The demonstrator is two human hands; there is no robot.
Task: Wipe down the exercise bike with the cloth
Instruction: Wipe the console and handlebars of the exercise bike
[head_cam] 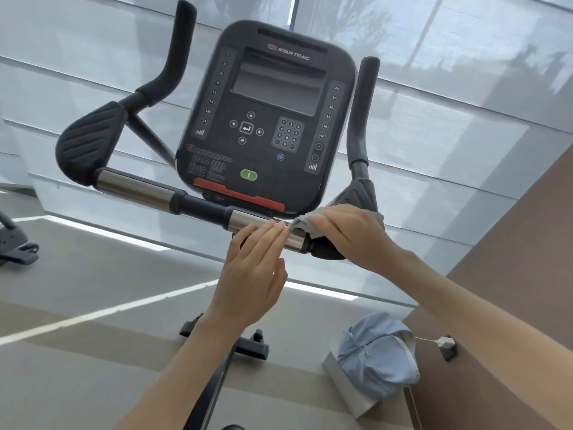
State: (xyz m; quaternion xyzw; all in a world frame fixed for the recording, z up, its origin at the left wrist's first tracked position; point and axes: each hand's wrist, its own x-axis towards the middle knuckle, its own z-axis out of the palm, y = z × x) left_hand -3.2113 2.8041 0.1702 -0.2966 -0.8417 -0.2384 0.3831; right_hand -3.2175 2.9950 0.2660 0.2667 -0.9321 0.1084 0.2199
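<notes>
Below the console (269,125) of the bike (198,204), at the right end of the handlebar, the cloth (310,226) lies bunched over the bar where the chrome sleeve (248,220) meets the black end pad (325,251). The person's right grip (350,234) covers the cloth from above, fingers curled down over it and holding it against the bar. The left grip (251,280) is wide and holds nothing, its fingers straight and together, their tips resting on the chrome sleeve just beside the cloth. A second chrome sleeve (133,186) sits toward the left end of the bar, well apart from both grips. At the right edge of the floor (93,274), a pale blue bundle (378,352) rests on a white box (347,386) against the brown wall (511,243).
</notes>
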